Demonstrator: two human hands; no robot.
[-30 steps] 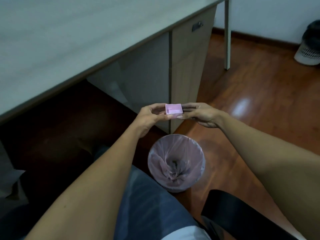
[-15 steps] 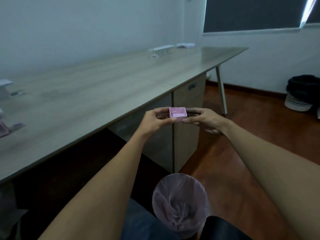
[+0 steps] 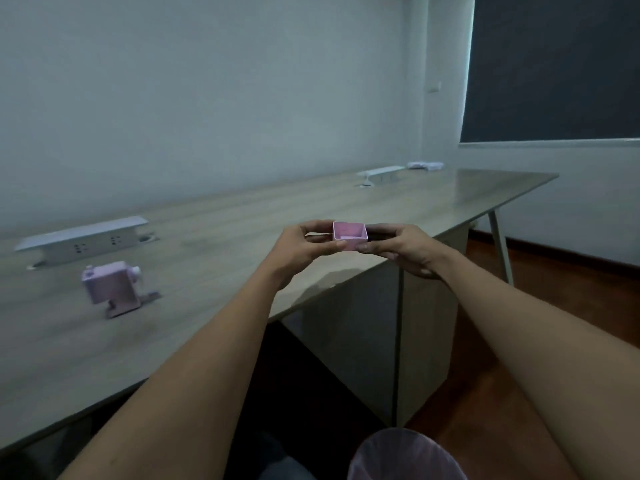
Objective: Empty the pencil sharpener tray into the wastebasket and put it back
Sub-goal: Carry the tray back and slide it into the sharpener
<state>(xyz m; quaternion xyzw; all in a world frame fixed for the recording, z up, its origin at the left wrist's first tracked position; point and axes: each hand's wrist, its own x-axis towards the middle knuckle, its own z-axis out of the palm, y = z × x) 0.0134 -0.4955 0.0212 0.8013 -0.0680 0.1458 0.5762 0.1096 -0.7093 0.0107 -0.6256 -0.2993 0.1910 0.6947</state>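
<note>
Tray [image 3: 349, 235]: small pink open box, mouth up, looks empty inside; held in the air over desk edge, between both hands; well right of sharpener.
L hand [image 3: 300, 244]: fingers curled in, thumb + fingertips pinching tray's left end.
R hand [image 3: 403, 247]: same pinch on right end; fingers closed on it, not wrapped round.
Sharpener [image 3: 111, 287]: pink boxy body on desk [image 3: 214, 233], knob on one side, dark foot/clamp piece below; blurred, slot not clear.
Step (my read): dump looks done; now carry tray back + slide in.
How to: keep tray level; line open end w/ slot; prob. free one hand to steady body, it looks light + could skid on smooth laminate.
Materials: thin hard plastic, square corners; desk wood-grain, matte.
Wastebasket [image 3: 408, 455]: round, pink liner, on floor below, near bottom edge.
</note>
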